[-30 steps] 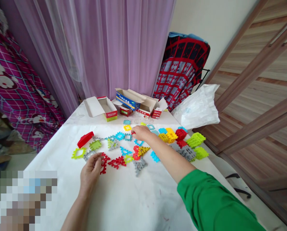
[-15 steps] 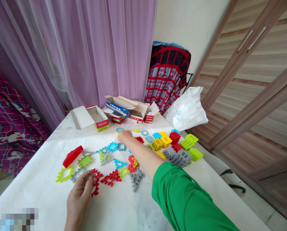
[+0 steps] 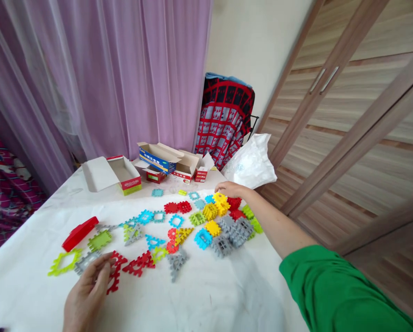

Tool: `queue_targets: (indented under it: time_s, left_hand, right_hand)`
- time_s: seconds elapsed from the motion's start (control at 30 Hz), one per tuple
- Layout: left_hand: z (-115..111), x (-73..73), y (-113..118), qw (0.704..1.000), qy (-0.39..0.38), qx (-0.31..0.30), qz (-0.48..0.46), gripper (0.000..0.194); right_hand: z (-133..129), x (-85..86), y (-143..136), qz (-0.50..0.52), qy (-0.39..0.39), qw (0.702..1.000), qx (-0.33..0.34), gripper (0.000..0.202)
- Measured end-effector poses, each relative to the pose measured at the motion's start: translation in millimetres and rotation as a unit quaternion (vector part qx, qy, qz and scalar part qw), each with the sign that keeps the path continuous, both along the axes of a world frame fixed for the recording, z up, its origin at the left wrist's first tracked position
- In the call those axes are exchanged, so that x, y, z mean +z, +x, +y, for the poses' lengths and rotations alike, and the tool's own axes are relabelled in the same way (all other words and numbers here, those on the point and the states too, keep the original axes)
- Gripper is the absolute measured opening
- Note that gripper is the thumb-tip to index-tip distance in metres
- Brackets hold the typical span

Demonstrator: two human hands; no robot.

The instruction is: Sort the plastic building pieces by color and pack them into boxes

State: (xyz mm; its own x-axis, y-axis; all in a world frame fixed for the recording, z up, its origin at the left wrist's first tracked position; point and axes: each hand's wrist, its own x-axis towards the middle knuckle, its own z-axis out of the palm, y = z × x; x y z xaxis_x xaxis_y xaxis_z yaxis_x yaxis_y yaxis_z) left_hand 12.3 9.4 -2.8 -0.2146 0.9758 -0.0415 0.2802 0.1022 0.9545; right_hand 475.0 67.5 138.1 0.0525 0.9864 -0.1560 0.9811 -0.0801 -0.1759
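My left hand (image 3: 88,291) rests low at the left, its fingers curled against the edge of a red triangular interlocking piece (image 3: 114,278). A second red triangular piece (image 3: 140,263) lies just right of it. My right hand (image 3: 230,189) reaches to the far side of the stacked pieces, right above a yellow stack (image 3: 220,203). Its fingers are bent, and what is between them is hidden. Around it stand a dark yellow stack (image 3: 210,211), red pieces (image 3: 234,203) and grey stacks (image 3: 240,231). A blue stack (image 3: 203,238) sits nearer.
Loose gear-edged pieces, such as a green square (image 3: 100,240), spread over the white tablecloth (image 3: 151,302). A red handle-shaped piece (image 3: 80,234) lies at left. Open boxes (image 3: 129,177) line the back, with a white plastic bag (image 3: 251,161) at the back right corner.
My right hand has swung right, from near the pale blue piece at the back to the yellow stack. My left hand stays by the red triangular piece. The view has turned to the right.
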Motion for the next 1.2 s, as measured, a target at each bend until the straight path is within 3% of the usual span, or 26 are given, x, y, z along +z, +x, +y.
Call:
queue_targets:
  time_s: [0.17,0.37,0.53,0.77,1.2]
  left_hand:
    - [-3,13.9,4,1.000,-0.009,0.001,0.022,0.045]
    - [-1,8.0,-1,0.999,0.003,0.010,0.034,0.045]
    - [0,6.6,-1,0.999,-0.014,0.008,0.050,0.048]
    - [-4,6.3,1,0.999,-0.024,0.008,0.036,0.053]
    - [-6,19.9,8,0.999,-0.033,0.019,0.021,0.048]
  right_hand:
    - [-13,-12.3,19,-0.029,-0.008,0.999,-0.016,0.035]
    - [-18,-25.5,19,-0.074,-0.010,0.997,-0.018,0.039]
    - [-22,-21.3,10,-0.124,0.007,0.992,-0.008,0.043]
    - [-26,-13.7,-20,-0.167,-0.062,0.976,0.125,0.055]
    - [-24,-25.7,-8,-0.152,-0.064,0.983,0.076,0.051]
